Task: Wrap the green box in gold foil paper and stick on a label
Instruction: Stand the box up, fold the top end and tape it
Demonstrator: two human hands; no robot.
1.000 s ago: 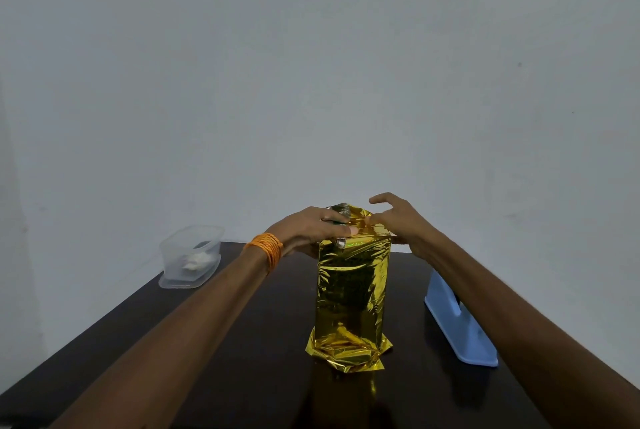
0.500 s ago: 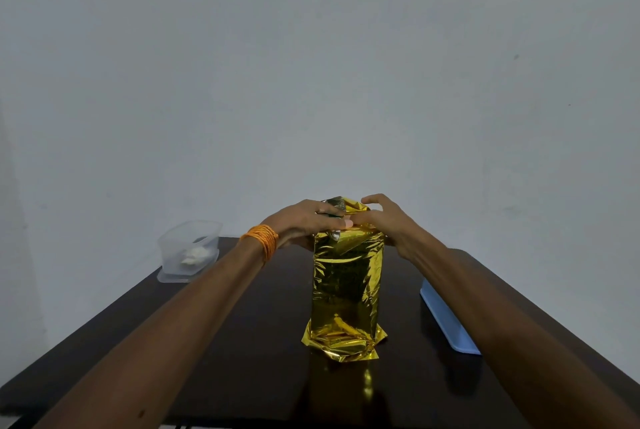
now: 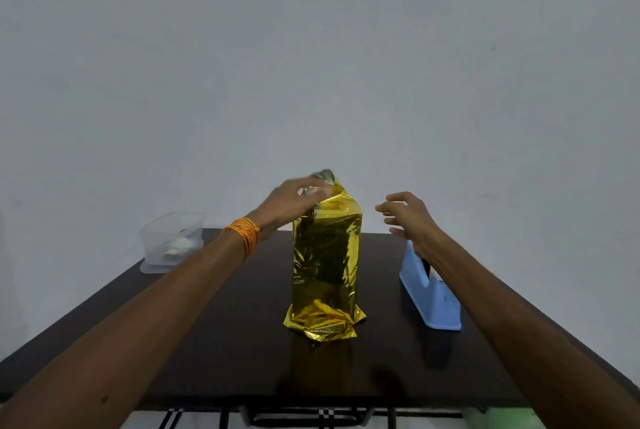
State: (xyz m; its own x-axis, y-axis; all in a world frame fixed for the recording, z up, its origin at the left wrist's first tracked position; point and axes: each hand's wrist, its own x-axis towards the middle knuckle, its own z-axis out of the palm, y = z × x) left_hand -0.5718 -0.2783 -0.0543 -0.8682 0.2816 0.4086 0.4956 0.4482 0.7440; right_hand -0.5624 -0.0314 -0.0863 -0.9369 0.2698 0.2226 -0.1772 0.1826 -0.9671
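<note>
On the dark table (image 3: 207, 342), near its middle, a tall box (image 3: 325, 266) upright on end, wrapped all round in gold foil (image 3: 323, 323). Foil creased and shiny, splayed out in a crumpled skirt on the tabletop round the foot. At the top, folded up to a peak, with a silvery flap poking up at the back.

Left hand (image 3: 294, 201) on the top left corner of the box, fingers curled over the top fold and gripping the foil there. Fingertips smeared by blur, so the exact hold hard to read. Something pale and see-through beneath those fingers, too blurred to name. Orange bangles (image 3: 244, 234) round the left wrist.

Right hand (image 3: 405, 217) in the air just right of the box top, apart from it, touching nothing. Fingers loosely bent and a little spread, palm turned toward the box, grip slack and empty.

On the right side of the table, partly behind the right forearm, a blue stand (image 3: 429, 293) with a dark slot in its upper face, near the box but clear of it. At the far left corner, a clear tub (image 3: 171, 241) with something white inside, well apart from the box. Behind everything, a plain pale wall (image 3: 311, 47).
</note>
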